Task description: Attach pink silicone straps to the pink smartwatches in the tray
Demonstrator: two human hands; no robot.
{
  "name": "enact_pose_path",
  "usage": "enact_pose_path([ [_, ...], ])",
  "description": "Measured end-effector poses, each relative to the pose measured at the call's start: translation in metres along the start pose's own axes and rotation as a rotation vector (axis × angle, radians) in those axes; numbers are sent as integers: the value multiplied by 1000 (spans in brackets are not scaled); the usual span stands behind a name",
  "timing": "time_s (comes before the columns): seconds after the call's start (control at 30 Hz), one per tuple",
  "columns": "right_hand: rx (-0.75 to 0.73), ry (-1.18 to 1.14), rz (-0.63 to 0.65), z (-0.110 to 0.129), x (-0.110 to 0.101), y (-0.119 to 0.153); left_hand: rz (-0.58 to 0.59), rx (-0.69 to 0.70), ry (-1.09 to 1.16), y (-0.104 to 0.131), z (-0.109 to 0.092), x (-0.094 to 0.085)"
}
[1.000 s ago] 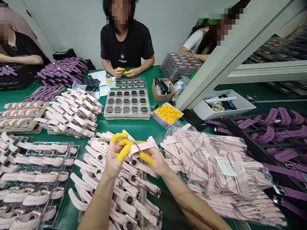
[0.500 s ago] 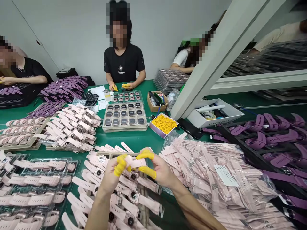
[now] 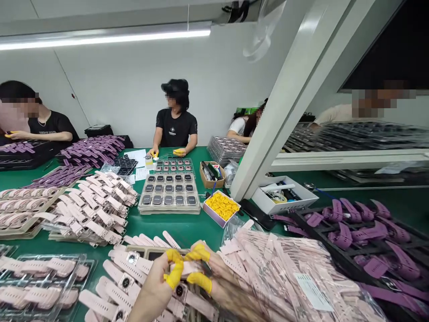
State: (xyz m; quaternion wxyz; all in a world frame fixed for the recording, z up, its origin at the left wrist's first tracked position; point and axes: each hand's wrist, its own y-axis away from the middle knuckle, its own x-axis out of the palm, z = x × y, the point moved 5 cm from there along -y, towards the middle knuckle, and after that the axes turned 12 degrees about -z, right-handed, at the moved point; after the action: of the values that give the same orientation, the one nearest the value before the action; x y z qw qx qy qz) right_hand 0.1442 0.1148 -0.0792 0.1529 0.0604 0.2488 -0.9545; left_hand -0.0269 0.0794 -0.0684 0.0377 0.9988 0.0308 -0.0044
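Observation:
Both hands meet low in the middle of the head view, yellow finger cots on their fingertips. My left hand (image 3: 157,279) pinches one end of a pale pink watch strap (image 3: 188,268). On its other side, my right hand (image 3: 214,275), a little blurred, is closed on the same strap with thumb and fingers. Fingers cover much of it, so I cannot tell whether a watch case is joined to it. Beneath the hands lies a tray (image 3: 145,252) of pink-strapped watches (image 3: 125,282), some with their round dark sensor backs upward.
Bagged pink straps (image 3: 278,268) lie at right, beside purple-strapped watches (image 3: 372,232). Ahead stand a tray of square watch cases (image 3: 169,208) and a box of yellow finger cots (image 3: 221,205). Pink watches (image 3: 94,205) are piled at left. A slanting post (image 3: 268,120) rises at right; co-workers sit opposite.
My view has tilted upward, so the table and hands appear lower and a ceiling lamp shows. Both hands keep hold of the pink strap. The co-worker opposite has turned their head aside.

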Motion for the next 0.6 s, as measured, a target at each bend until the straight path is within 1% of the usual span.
enact_pose_path([
  [0.07,-27,60,34,0,1,-2,-3,-6,-33,1,3,1],
  [0.13,-62,101,34,2,2,-1,-8,-14,-51,1,4,2],
  [0.2,-79,119,8,5,4,0,-21,-21,-68,2,4,3],
  [0.3,-50,85,-35,7,6,4,-19,-11,-54,2,1,2],
  [0.4,48,-21,-56,4,8,5,0,22,16,0,-4,1],
  [0.47,102,-83,-71,1,9,5,-8,38,32,-2,-6,-1],
  [0.53,98,-105,-83,1,8,4,-2,50,17,-4,-5,-1],
  [0.6,57,-93,-91,6,6,4,25,72,-13,-4,-5,1],
])
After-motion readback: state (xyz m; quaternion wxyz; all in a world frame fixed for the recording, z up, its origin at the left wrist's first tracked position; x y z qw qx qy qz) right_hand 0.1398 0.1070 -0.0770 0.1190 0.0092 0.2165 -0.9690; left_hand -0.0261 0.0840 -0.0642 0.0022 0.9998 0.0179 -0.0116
